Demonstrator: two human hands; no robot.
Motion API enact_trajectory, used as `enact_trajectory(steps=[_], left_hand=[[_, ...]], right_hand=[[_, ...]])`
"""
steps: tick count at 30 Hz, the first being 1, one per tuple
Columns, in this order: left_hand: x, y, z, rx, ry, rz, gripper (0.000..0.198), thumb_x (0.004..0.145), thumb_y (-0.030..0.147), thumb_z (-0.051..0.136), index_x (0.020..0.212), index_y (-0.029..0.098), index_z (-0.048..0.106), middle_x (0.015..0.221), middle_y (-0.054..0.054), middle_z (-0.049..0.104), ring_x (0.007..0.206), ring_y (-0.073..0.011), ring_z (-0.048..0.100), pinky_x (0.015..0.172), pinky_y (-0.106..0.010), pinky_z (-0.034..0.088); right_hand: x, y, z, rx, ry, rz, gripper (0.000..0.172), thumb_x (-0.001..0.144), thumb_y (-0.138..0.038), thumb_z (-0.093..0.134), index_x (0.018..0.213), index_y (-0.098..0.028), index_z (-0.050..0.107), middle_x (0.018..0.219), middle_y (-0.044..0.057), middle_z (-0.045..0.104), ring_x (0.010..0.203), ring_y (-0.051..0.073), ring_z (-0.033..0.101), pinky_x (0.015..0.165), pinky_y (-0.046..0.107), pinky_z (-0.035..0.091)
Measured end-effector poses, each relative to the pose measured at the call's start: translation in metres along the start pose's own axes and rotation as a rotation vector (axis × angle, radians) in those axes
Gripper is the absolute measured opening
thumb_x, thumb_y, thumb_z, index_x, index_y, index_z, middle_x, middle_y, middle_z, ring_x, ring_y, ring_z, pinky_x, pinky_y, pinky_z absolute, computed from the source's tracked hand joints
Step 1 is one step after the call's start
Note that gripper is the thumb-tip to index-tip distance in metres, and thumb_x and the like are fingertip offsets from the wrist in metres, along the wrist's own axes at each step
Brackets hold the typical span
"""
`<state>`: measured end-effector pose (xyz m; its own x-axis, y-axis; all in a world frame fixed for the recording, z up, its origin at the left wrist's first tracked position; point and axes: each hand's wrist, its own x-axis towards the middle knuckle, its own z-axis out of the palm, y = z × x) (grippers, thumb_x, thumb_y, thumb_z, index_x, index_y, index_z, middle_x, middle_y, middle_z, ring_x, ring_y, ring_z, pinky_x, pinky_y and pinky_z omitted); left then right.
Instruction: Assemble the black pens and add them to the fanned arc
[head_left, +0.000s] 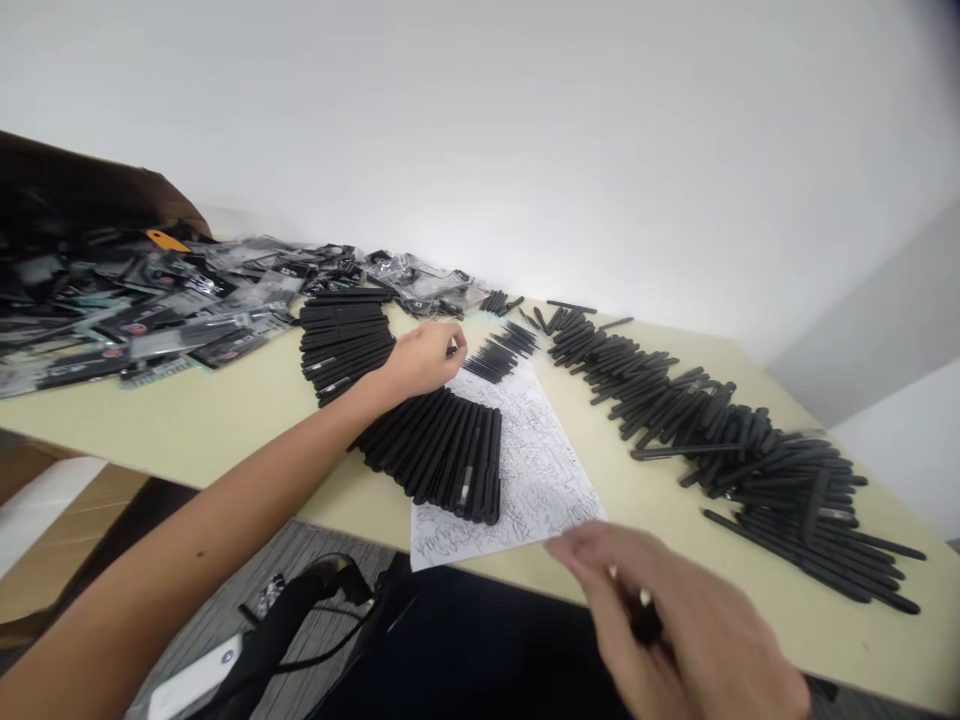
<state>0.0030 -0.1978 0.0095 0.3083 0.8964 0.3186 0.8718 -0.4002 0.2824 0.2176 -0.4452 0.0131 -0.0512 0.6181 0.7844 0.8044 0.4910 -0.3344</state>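
My left hand (pixel 429 358) reaches over a fanned row of black pens (pixel 450 450), its fingers curled in a pinch. A bit of something dark shows between thumb and finger, too small to name. Just beyond its fingertips lie small bundles of thin black sticks (pixel 491 358), perhaps caps or refills. Under the fan's right end is a sheet of paper (pixel 532 470) covered in scribbles. My right hand (pixel 675 620), blurred, is closed near the front table edge. Dark shapes with pale tips show inside it, apparently black pens (pixel 646 622).
A long heap of loose black pens (pixel 720 440) runs along the right side of the table (pixel 825 640). Packaged items in clear sleeves (pixel 225 310) pile up at left, with an orange cutter-like thing (pixel 168 241) on top. An open cardboard box (pixel 67 520) sits below.
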Motion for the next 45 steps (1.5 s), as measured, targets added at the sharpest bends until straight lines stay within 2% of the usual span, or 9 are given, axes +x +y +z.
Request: enact_trajectory(steps=[5, 10, 14, 18, 23, 27, 31, 39, 45], left_hand=[[-0.006, 0.006, 0.006, 0.054, -0.064, 0.130, 0.022, 0.092, 0.033, 0.051, 0.099, 0.021, 0.068, 0.091, -0.007, 0.071, 0.091, -0.0245, 0.065, 0.084, -0.034, 0.047], [-0.008, 0.003, 0.005, 0.146, -0.076, 0.116, 0.024, 0.095, 0.033, 0.047, 0.099, 0.022, 0.067, 0.094, -0.007, 0.072, 0.097, -0.0269, 0.065, 0.086, -0.036, 0.047], [-0.008, -0.001, 0.003, 0.176, -0.075, 0.112, 0.021, 0.094, 0.030, 0.047, 0.096, 0.022, 0.066, 0.095, -0.006, 0.072, 0.098, -0.0267, 0.066, 0.086, -0.036, 0.047], [-0.009, 0.000, 0.003, 0.202, -0.065, 0.105, 0.022, 0.095, 0.030, 0.046, 0.097, 0.022, 0.066, 0.095, -0.006, 0.072, 0.099, -0.0266, 0.065, 0.087, -0.036, 0.047], [-0.011, 0.007, 0.000, 0.172, -0.072, 0.076, 0.022, 0.094, 0.030, 0.045, 0.093, 0.023, 0.066, 0.095, -0.006, 0.072, 0.100, -0.0271, 0.065, 0.086, -0.037, 0.046], [-0.011, 0.010, -0.004, 0.108, -0.079, 0.054, 0.027, 0.094, 0.039, 0.045, 0.086, 0.022, 0.065, 0.089, -0.006, 0.071, 0.095, -0.0266, 0.065, 0.084, -0.036, 0.045], [-0.007, 0.007, -0.007, 0.055, -0.166, 0.117, 0.032, 0.093, 0.030, 0.036, 0.080, 0.020, 0.064, 0.082, -0.006, 0.068, 0.087, -0.0243, 0.064, 0.080, -0.034, 0.044], [-0.005, -0.005, 0.001, 0.081, -0.190, 0.173, 0.020, 0.089, 0.037, 0.055, 0.097, 0.024, 0.067, 0.083, -0.003, 0.070, 0.083, -0.0222, 0.064, 0.076, -0.030, 0.042], [-0.004, -0.009, 0.006, 0.073, -0.271, 0.219, 0.019, 0.089, 0.042, 0.063, 0.093, 0.025, 0.070, 0.082, -0.001, 0.069, 0.084, -0.0198, 0.063, 0.083, -0.030, 0.042]], right_hand=[[0.073, 0.063, 0.030, -0.070, -0.191, -0.244, 0.020, 0.095, -0.034, 0.069, 0.079, -0.022, 0.072, 0.064, -0.003, 0.072, 0.047, 0.009, 0.060, 0.049, 0.023, 0.038], [0.114, 0.115, 0.079, -0.197, -0.652, -0.078, 0.012, 0.093, -0.026, 0.070, 0.084, -0.022, 0.077, 0.073, 0.003, 0.075, 0.068, 0.018, 0.068, 0.065, 0.028, 0.041], [0.103, 0.127, 0.097, -0.100, -0.803, 0.028, 0.019, 0.097, -0.034, 0.062, 0.097, -0.023, 0.077, 0.082, 0.003, 0.076, 0.073, 0.018, 0.067, 0.066, 0.028, 0.040], [0.087, 0.129, 0.099, -0.067, -0.830, 0.032, 0.021, 0.089, -0.039, 0.072, 0.103, -0.024, 0.075, 0.088, 0.002, 0.075, 0.080, 0.018, 0.066, 0.066, 0.028, 0.039], [0.083, 0.126, 0.102, -0.230, -0.824, 0.008, 0.016, 0.095, -0.020, 0.057, 0.089, -0.022, 0.072, 0.097, 0.003, 0.073, 0.089, 0.019, 0.066, 0.066, 0.029, 0.036], [0.079, 0.125, 0.106, -0.470, -0.843, 0.019, 0.017, 0.099, -0.018, 0.049, 0.103, -0.017, 0.065, 0.107, 0.009, 0.070, 0.087, 0.022, 0.067, 0.064, 0.030, 0.035], [0.076, 0.127, 0.109, -0.555, -0.874, 0.018, 0.017, 0.101, -0.018, 0.046, 0.109, -0.016, 0.060, 0.113, 0.012, 0.067, 0.089, 0.023, 0.067, 0.064, 0.031, 0.035], [0.072, 0.132, 0.107, -0.521, -0.844, 0.017, 0.017, 0.104, -0.021, 0.043, 0.105, -0.017, 0.059, 0.110, 0.010, 0.067, 0.089, 0.024, 0.068, 0.061, 0.033, 0.033], [0.073, 0.126, 0.103, -0.381, -0.796, 0.037, 0.021, 0.105, -0.033, 0.046, 0.107, -0.018, 0.060, 0.111, 0.010, 0.067, 0.091, 0.024, 0.067, 0.065, 0.033, 0.037]])
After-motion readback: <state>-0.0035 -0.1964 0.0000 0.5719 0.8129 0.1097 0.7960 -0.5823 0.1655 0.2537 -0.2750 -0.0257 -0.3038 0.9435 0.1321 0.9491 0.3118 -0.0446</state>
